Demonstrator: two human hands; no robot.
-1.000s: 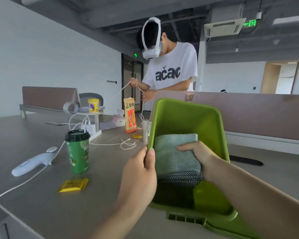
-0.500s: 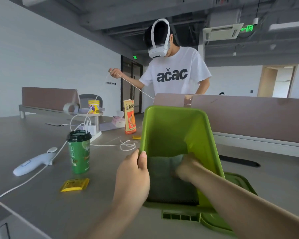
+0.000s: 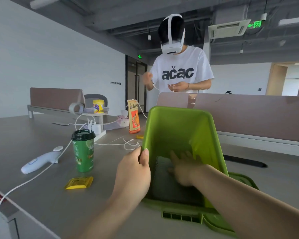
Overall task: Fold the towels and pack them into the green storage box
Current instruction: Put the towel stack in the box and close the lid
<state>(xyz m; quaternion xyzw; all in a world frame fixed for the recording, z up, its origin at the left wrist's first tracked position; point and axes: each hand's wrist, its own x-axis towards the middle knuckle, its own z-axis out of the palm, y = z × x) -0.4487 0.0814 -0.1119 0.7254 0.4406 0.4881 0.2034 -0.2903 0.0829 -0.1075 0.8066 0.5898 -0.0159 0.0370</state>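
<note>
The green storage box (image 3: 178,128) stands on the grey table, its opening toward me. My left hand (image 3: 134,173) grips the box's left rim, thumb inside the edge. A folded grey towel (image 3: 162,183) lies flat at the bottom of the box. My right hand (image 3: 184,167) reaches deep inside and presses on top of the towel with spread fingers; it is blurred. The box's green lid (image 3: 238,183) lies under and beside the box at the right.
On the table to the left are a green paper cup (image 3: 83,150), a yellow sachet (image 3: 78,182), a white controller (image 3: 41,160) and white cables (image 3: 129,144). An orange snack bag (image 3: 133,116) stands behind. A person in a white T-shirt (image 3: 179,73) stands beyond a brown desk divider (image 3: 248,114).
My right hand has pushed the folded towel from the box's mouth down to its bottom and now presses on it. The left hand kept its grip on the rim.
</note>
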